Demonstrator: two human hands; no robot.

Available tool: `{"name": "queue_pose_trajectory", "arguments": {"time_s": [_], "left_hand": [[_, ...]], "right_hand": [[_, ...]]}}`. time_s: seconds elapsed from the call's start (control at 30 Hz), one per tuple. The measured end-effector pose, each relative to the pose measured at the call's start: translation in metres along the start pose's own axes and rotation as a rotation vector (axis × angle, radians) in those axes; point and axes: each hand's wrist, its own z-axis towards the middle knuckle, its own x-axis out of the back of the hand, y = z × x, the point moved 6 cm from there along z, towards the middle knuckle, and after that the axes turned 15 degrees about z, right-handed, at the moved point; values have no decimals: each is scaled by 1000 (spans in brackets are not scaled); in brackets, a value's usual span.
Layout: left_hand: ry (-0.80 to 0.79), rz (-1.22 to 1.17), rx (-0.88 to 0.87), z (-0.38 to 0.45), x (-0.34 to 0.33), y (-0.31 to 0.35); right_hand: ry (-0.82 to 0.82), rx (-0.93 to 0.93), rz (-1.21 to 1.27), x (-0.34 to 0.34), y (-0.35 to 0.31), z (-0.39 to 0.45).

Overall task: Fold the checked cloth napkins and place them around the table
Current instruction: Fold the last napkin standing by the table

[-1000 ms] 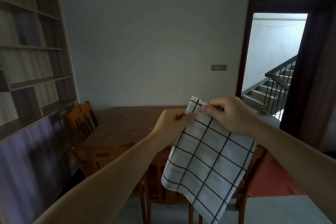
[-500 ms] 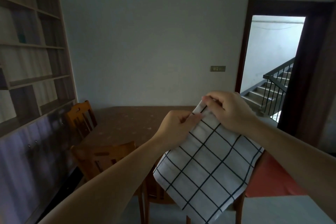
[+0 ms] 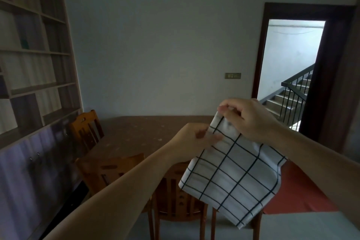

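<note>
- While held in the air above a wooden chair, the napkin, soft white cloth with a thin dark grid, hangs slanting down to the right.
- Right hand pinches its top corner.
- Left hand grips its left edge.
- Brown table lies beyond.

No text, label, brand, number or sign can be read anywhere in the head view; the checked napkin carries only its dark grid lines on white (no tag or print shows on it); the small plate on the wall beside the doorway is too small and dim to show any marking; the shelves on the left are blurred, and nothing on them can be made out as writing.
</note>
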Motion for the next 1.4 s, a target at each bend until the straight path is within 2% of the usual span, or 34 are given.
{"name": "queue_pose_trajectory", "arguments": {"time_s": [0.1,0.27,0.33,0.43,0.53,0.63,0.83,0.93,1.0,1.03,1.13,1.23,1.3,1.33,1.4], "left_hand": [[85,-63,-10,6,1,8],[65,-50,-1,4,3,7],[132,-74,-1,4,10,4],[287,-152,67,2,29,-13],[348,-131,130,-1,41,-25],[355,-124,152,-1,41,-29],[321,-212,147,-2,39,-35],[112,-209,139,-4,28,-32],[-59,-137,142,-8,16,-29],[-96,-135,152,-8,13,-32],[-32,-223,193,-5,16,-38],[48,-285,209,-1,22,-43],[83,-298,208,0,26,-44],[95,-292,215,1,27,-45],[79,-266,215,0,29,-46]], "right_hand": [[-5,15,42,0,-5,-2],[18,46,89,7,-10,-2],[-19,-40,90,10,1,-3],[-134,-269,89,18,27,-12],[-51,-337,225,27,41,-19],[73,-266,274,29,40,-20],[191,-213,392,34,42,-16],[258,-230,473,35,46,-14],[243,-288,541,34,49,-12],[226,-323,583,34,54,-12],[159,-440,756,29,72,-18],[9,-595,894,5,84,-36],[-97,-607,715,-12,79,-43],[-112,-613,598,-17,81,-46],[-66,-614,530,-20,89,-47]]}}
